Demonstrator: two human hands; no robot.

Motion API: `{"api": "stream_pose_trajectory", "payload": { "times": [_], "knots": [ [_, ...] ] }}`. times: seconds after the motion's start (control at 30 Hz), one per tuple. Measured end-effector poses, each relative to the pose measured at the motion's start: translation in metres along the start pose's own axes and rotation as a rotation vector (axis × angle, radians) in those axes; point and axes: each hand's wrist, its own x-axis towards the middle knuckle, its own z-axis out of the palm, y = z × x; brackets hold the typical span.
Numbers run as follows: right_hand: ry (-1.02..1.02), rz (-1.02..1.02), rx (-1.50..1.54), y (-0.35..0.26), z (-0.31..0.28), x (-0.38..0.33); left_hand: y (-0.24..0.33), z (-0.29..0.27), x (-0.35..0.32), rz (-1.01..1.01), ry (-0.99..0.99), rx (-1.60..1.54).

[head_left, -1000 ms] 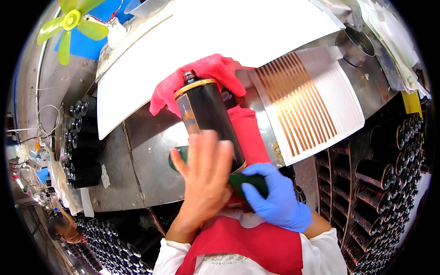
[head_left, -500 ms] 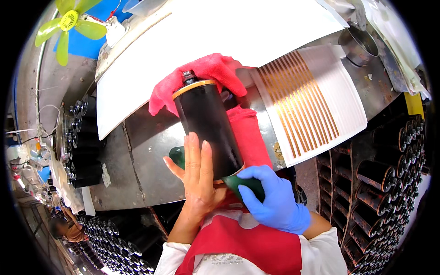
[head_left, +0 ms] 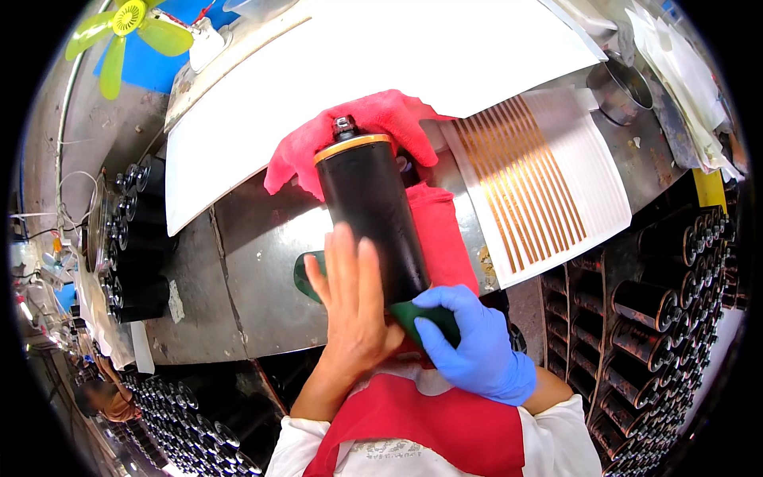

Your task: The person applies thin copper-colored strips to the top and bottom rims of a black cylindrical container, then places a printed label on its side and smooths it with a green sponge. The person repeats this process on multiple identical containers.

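A black cylinder (head_left: 369, 199) with an orange-gold band and a dark knob at its far end lies tilted on a red cloth (head_left: 385, 111). My bare left hand (head_left: 350, 298) lies along its near left side, fingers stretched out and slightly blurred; its thumb area is partly hidden. In my blue-gloved right hand (head_left: 477, 342), a dark green flat pad (head_left: 433, 322) is pinched between thumb and fingers, against the cylinder's near end. Another dark green piece (head_left: 308, 278) shows on the metal table, left of the cylinder and partly behind my left hand.
Right of the cloth, a white sheet with gold strips (head_left: 532, 183) lies on the metal table (head_left: 270, 306). A metal pot (head_left: 620, 91) stands at the back right. Racks of black cylinders (head_left: 644, 350) fill both sides. A green fan (head_left: 127, 20) is at upper left.
The cylinder has shifted slightly to the right, and the band at its near end no longer shows. My left fingers have moved a little along its side. My right hand stays nearly still.
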Motion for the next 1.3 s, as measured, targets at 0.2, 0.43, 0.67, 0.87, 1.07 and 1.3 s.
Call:
{"api": "stream_pose_trajectory", "payload": {
  "times": [0.2,0.43,0.67,0.87,1.07,1.3],
  "knots": [
    [0.111,0.168,-0.027,0.053,-0.004,-0.003,-0.023,0.017,-0.013,0.038,0.114,-0.147],
    [0.097,0.072,0.116,0.008,-0.007,-0.002,0.0,-0.001,-0.005,-0.06,0.018,-0.12],
    [0.116,0.205,0.061,0.049,-0.008,0.0,-0.009,0.008,-0.008,0.02,0.075,-0.13],
    [0.108,0.166,0.184,0.031,-0.014,0.0,0.002,-0.022,-0.007,0.079,0.065,-0.216],
    [0.141,0.47,0.426,0.04,-0.04,0.007,0.085,-0.066,0.041,0.606,0.151,-0.952],
    [0.064,0.352,0.564,0.016,-0.06,0.05,0.095,-0.06,0.031,0.656,0.551,-0.613]
  ]
}}
